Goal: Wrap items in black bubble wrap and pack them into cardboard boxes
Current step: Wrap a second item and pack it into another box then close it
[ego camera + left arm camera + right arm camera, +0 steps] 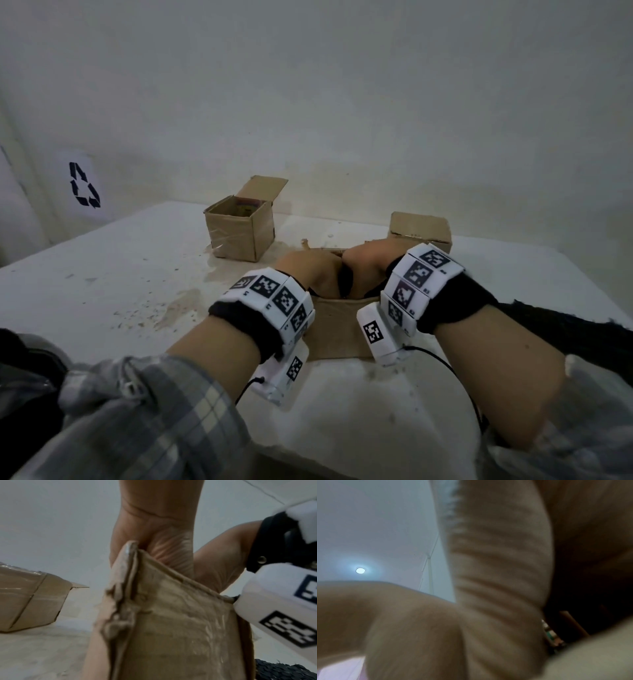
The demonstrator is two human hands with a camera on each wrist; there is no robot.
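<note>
A worn open cardboard box stands on the white table in front of me; its near wall fills the left wrist view. Both hands reach down into it from above, side by side. My left hand goes in on the left, and its palm dips behind the box wall. On the right, my right hand does the same. A black bubble wrap bundle shows in the gap between them. The box hides the fingers of both hands. The right wrist view shows only a blurred palm and the dark box interior.
A small open box with colourful contents stands at the back left. A closed box sits at the back right by the wall. A loose black bubble wrap sheet lies right of my right forearm. The table is stained and crumb-strewn.
</note>
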